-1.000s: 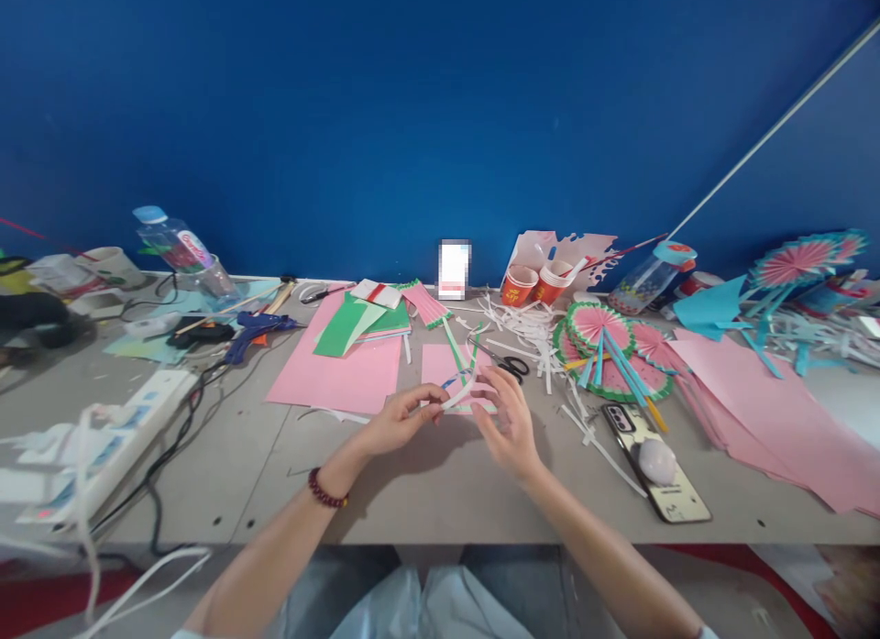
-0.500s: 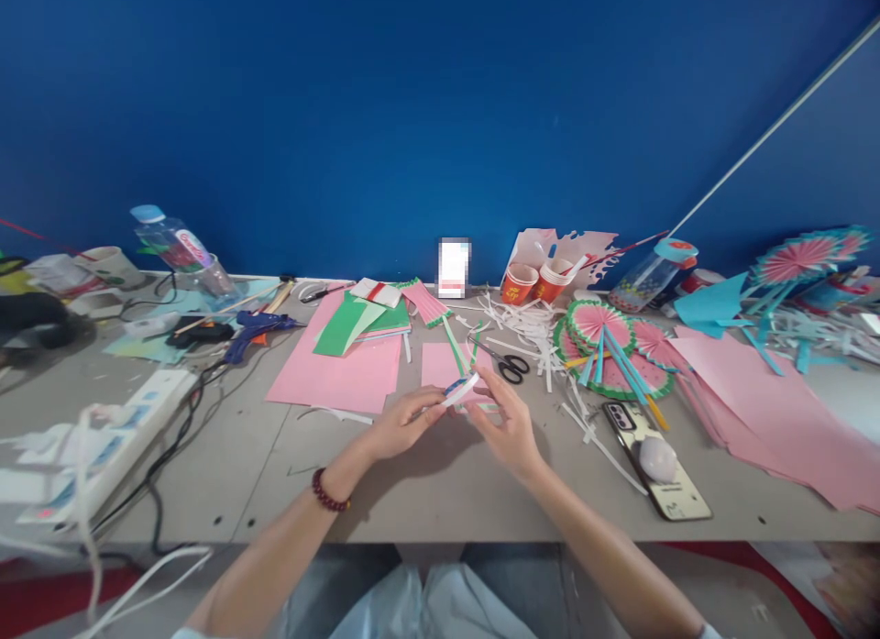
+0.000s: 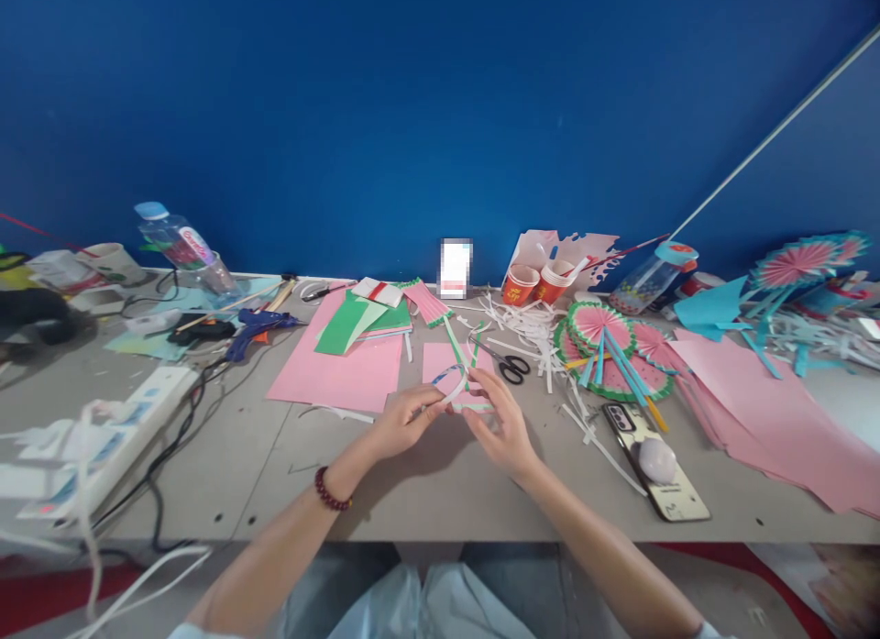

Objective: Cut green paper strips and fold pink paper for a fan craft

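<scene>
Between my hands, a thin white ring with blue print, which looks like a roll of tape (image 3: 459, 390), is tilted above the table. My left hand (image 3: 404, 423) grips its near left side between thumb and fingers. My right hand (image 3: 504, 426) curls around its right side, with the fingertips on the rim. Under it lies a small pink sheet (image 3: 436, 355) with green strips (image 3: 455, 344) across it. Black-handled scissors (image 3: 513, 369) rest just beyond my right hand. A folded pink piece with a green edge (image 3: 427, 303) lies farther back.
Large pink paper (image 3: 295, 378) and green paper (image 3: 336, 329) lie left, near a blue glue gun (image 3: 258, 332) and a power strip (image 3: 137, 437). On the right are paper shreds (image 3: 529, 318), pleated fans (image 3: 601, 346), a phone (image 3: 660, 469) and red paper cups (image 3: 521, 286).
The roll of tape has turned from nearly edge-on to showing its round opening. My right fingers have shifted slightly along its rim; the left hand keeps its grip.
</scene>
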`<state>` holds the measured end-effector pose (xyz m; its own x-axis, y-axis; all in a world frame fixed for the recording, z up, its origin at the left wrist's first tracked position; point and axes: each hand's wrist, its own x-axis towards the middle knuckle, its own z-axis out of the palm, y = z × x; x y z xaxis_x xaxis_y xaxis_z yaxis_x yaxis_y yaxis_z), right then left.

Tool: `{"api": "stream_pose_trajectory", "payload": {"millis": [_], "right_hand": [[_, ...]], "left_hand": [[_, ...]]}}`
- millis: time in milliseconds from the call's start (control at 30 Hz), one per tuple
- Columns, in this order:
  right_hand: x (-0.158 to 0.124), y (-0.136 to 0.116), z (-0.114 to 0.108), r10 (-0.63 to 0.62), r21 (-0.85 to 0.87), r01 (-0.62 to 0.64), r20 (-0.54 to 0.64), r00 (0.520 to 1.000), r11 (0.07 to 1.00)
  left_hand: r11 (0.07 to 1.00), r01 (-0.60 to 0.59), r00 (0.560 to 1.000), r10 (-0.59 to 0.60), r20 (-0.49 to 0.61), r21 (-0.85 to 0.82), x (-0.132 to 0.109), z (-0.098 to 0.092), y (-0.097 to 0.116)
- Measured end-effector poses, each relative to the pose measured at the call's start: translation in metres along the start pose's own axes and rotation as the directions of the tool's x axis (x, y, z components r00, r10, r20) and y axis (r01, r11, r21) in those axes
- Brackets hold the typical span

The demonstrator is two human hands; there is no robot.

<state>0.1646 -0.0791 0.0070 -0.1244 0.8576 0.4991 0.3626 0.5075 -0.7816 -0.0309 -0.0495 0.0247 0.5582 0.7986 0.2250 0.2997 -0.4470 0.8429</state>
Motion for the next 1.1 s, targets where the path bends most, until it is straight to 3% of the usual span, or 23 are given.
{"api": "stream_pose_trajectory", "payload": {"millis": [267, 533, 733, 900, 1100], "right_hand": [[0.002, 0.0, -0.003, -0.063, 0.011, 0.063, -0.011, 0.998, 0.998], [0.002, -0.003, -0.001, -0.007, 0.201, 0.013, -0.028, 1.0, 0.98], [0.003, 0.003, 0.005, 0.096, 0.392, -0.062, -0.067, 0.993, 0.918], [0.004, 0.003, 0.006, 0.172, 0.39, -0.12, -0.102, 0.98, 0.913], [0.002, 0.001, 0.004, 0.14, 0.392, -0.089, -0.103, 0.985, 0.916]], "left_hand": [[0.999, -0.003, 1.0, 0.003, -0.017, 0.05, 0.001, -0.001, 0.003], [0.985, 0.088, 0.994, -0.076, -0.085, 0.148, 0.003, 0.003, -0.005], [0.975, 0.09, 0.996, -0.082, -0.045, 0.205, 0.002, 0.005, -0.003], [0.976, 0.086, 0.996, -0.086, -0.009, 0.198, 0.001, 0.005, -0.004], [0.969, 0.094, 0.995, -0.086, -0.043, 0.227, 0.002, 0.008, -0.01]]}}
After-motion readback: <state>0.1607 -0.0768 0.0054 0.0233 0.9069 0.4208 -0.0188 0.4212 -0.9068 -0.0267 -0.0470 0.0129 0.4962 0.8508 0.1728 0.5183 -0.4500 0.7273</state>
